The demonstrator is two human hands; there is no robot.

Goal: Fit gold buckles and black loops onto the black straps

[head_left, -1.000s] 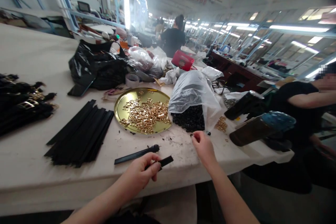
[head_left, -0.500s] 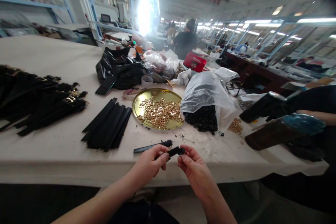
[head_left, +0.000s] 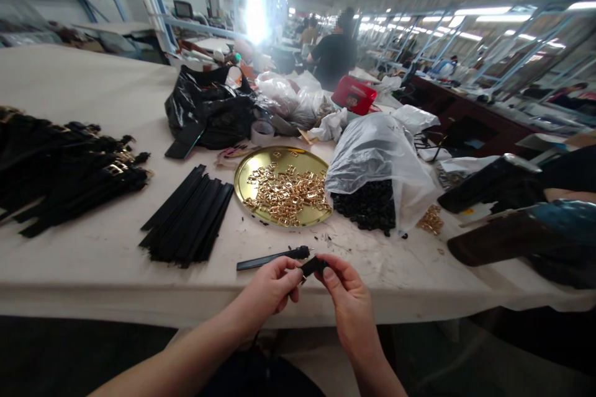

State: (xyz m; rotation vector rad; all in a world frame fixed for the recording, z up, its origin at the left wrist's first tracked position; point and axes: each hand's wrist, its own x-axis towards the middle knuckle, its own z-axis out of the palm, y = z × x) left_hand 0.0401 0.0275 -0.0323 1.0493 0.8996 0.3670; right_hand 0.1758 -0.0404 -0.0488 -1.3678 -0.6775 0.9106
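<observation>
Near the table's front edge, my left hand (head_left: 278, 285) pinches a black strap (head_left: 311, 267), with a bit of gold metal showing at its fingertips. My right hand (head_left: 347, 285) closes its thumb and fingers on the strap's other end, where a small dark piece, perhaps a loop, is partly covered. Just beyond my hands lies another black strap (head_left: 272, 257) with a buckle end. A round gold tray (head_left: 246, 167) holds many gold buckles (head_left: 284, 192). To its left is a stack of flat black straps (head_left: 186, 217).
A heap of buckled straps (head_left: 69, 161) covers the far left. Right of the tray, a clear plastic bag (head_left: 367, 149) spills small black loops (head_left: 363, 208). Dark cylinders (head_left: 498, 232) lie at the right beside a person's arm. A black bag (head_left: 209, 105) and tape roll (head_left: 262, 131) stand behind.
My right fingers have come further over the strap's end, and the strap is bent more between my hands. The camera view has shifted slightly.
</observation>
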